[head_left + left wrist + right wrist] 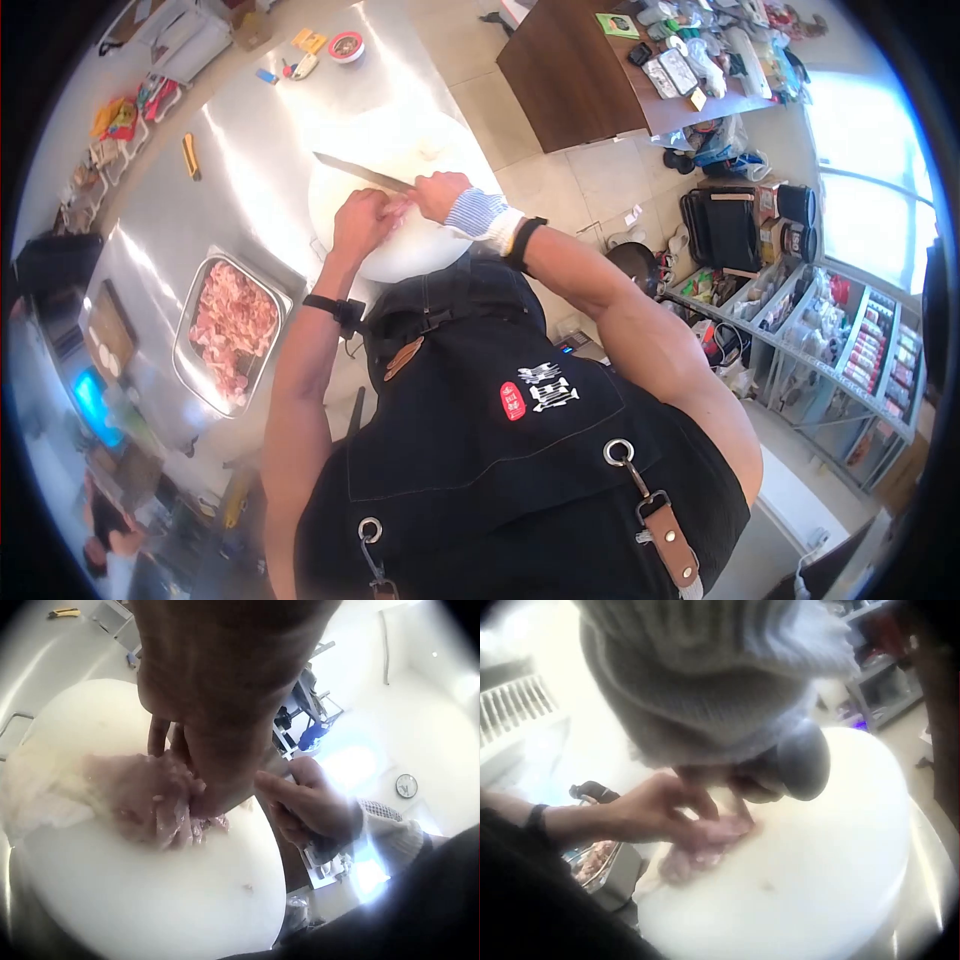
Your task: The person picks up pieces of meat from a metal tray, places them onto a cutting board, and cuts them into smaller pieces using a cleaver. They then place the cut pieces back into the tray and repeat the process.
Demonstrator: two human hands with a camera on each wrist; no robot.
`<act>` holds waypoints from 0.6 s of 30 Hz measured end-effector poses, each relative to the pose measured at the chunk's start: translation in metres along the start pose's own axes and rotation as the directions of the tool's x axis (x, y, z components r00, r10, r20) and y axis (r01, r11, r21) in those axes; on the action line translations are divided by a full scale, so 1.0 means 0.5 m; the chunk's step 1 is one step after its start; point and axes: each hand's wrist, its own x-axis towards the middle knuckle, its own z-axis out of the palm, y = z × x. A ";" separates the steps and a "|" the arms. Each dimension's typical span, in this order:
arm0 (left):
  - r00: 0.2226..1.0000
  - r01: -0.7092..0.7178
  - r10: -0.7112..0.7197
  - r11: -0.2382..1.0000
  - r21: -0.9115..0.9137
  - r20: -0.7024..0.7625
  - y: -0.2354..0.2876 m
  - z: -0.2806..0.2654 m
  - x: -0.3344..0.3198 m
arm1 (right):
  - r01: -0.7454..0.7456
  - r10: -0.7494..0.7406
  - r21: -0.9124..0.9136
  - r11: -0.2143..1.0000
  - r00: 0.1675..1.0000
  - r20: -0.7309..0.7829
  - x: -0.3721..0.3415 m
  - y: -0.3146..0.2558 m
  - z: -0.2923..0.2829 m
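Observation:
On a round white cutting board (410, 262) lies a piece of raw pale-pink meat (142, 791), with a whitish flap of skin or fat (45, 799) spread to its left in the left wrist view. My left hand (362, 222) pinches the meat between thumb and fingers. A knife (355, 169) with a long blade is gripped in my right hand (445, 195), which wears a knitted cuff pulled back toward the wrist. The blade slants across the board just beyond the left hand. In the right wrist view the dark, rounded knife handle (808, 761) sticks out below the cuff.
A metal tray (181, 352) of cut raw meat stands left of the board on the steel table (240, 130). Farther back are a yellow box cutter (191, 157) and a red-rimmed bowl (346, 47). A cluttered wooden desk (560, 75) and shelves (850, 340) stand to the right.

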 end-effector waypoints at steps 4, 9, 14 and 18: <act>0.995 0.085 -0.087 0.995 0.045 0.039 -0.017 0.019 0.016 | -0.012 0.016 0.078 0.997 0.998 -0.058 0.019 -0.009 -0.018; 0.934 0.220 -0.236 0.972 0.087 0.267 -0.016 -0.011 0.021 | -0.107 0.137 0.217 0.970 0.982 -0.127 0.007 0.048 0.020; 0.975 0.086 -0.059 0.989 -0.121 0.214 -0.014 -0.028 0.025 | -0.132 0.193 0.270 0.954 0.957 -0.216 -0.035 0.120 0.008; 0.971 0.142 -0.119 0.985 -0.100 0.209 0.004 -0.056 0.037 | -0.096 0.182 0.323 0.942 0.952 -0.248 -0.092 0.150 -0.015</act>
